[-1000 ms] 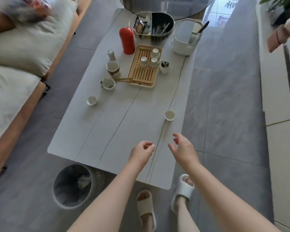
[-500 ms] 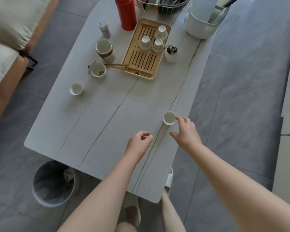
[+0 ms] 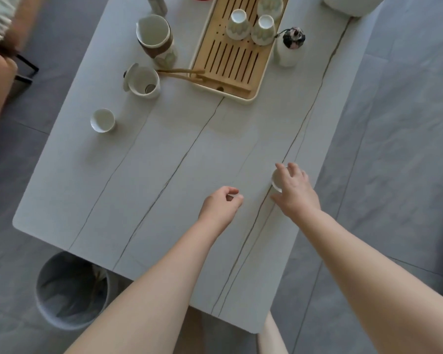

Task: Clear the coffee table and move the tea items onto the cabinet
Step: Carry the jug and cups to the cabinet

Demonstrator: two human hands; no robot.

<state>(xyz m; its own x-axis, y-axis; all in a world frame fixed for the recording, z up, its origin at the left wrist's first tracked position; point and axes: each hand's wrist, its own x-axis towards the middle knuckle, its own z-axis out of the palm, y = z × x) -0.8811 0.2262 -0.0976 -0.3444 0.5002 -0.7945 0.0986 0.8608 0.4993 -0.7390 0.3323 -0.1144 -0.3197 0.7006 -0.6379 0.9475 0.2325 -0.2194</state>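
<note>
The grey floor tiles (image 3: 394,123) surround a long pale counter (image 3: 138,187) crossed lengthwise by thin dark veins. At the left edge shows part of a sofa (image 3: 0,47) with an orange frame and a light cushion. Below the counter's near left corner stands a round grey waste bin (image 3: 49,302) with some rubbish inside.

At the counter's far end lies a slatted bamboo tea tray (image 3: 230,62) with a cream rim, carrying three upturned white cups (image 3: 237,23) grouped at its far part. A pair of wooden tongs (image 3: 182,72) rests with one end on the tray's near left corner. Just right of the tray stands a small white jar (image 3: 288,53) topped with a dark tuft. Left of the tray stands a white pitcher (image 3: 155,34) with a brown band, and nearer than it a lidded brewing cup (image 3: 143,81), its lid leaning against the left side. Further toward the near left sits a lone white teacup (image 3: 102,120), upright and well apart from the rest.

The right hand (image 3: 296,191) reaches over a small white teacup (image 3: 276,180) near the counter's right edge; its fingers (image 3: 281,167) curl round the far rim while the thumb lies on the near side, pinching the cup, which sits low at the counter surface. The left hand (image 3: 221,204) hovers beside it over the counter, fingers loosely curled, holding nothing.
</note>
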